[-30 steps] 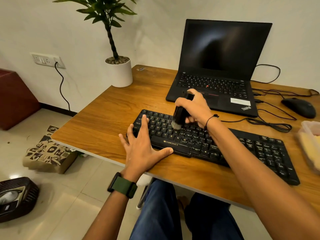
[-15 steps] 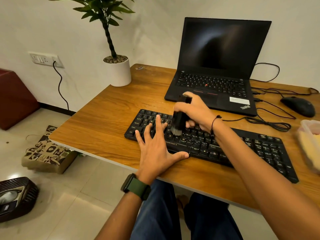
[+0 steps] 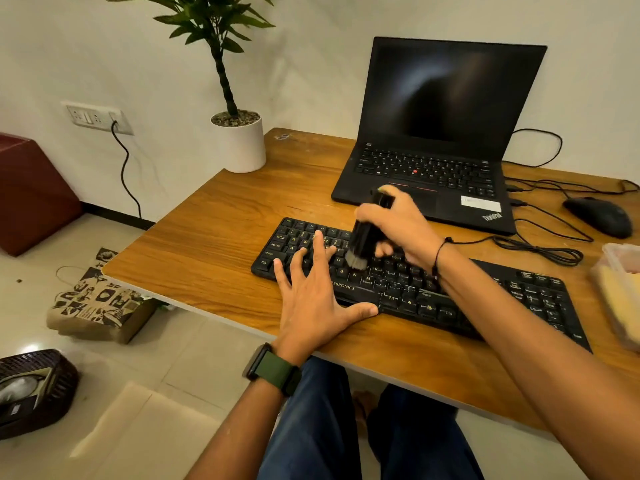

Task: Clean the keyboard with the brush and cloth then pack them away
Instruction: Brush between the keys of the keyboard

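Observation:
A long black keyboard (image 3: 519, 299) lies slantwise on the wooden desk (image 3: 214, 244). My right hand (image 3: 398, 226) is closed around a black brush (image 3: 363, 240), held upright with its grey bristles down on the keys in the middle-left part of the board. My left hand (image 3: 311, 299) lies flat with fingers spread over the keyboard's left end, thumb on the front edge. A yellow cloth (image 3: 620, 296) rests in a clear plastic box (image 3: 609, 251) at the right edge of the desk.
An open black laptop (image 3: 443, 133) stands behind the keyboard. A black mouse (image 3: 599, 216) and loose cables (image 3: 540, 251) lie at the back right. A white plant pot (image 3: 239, 143) stands at the desk's back left corner. A patterned bag (image 3: 97, 306) sits on the floor.
My left hand has slid right and further onto the keyboard's left keys. The brush stays over the same keys, making small strokes. The head camera shifted slightly.

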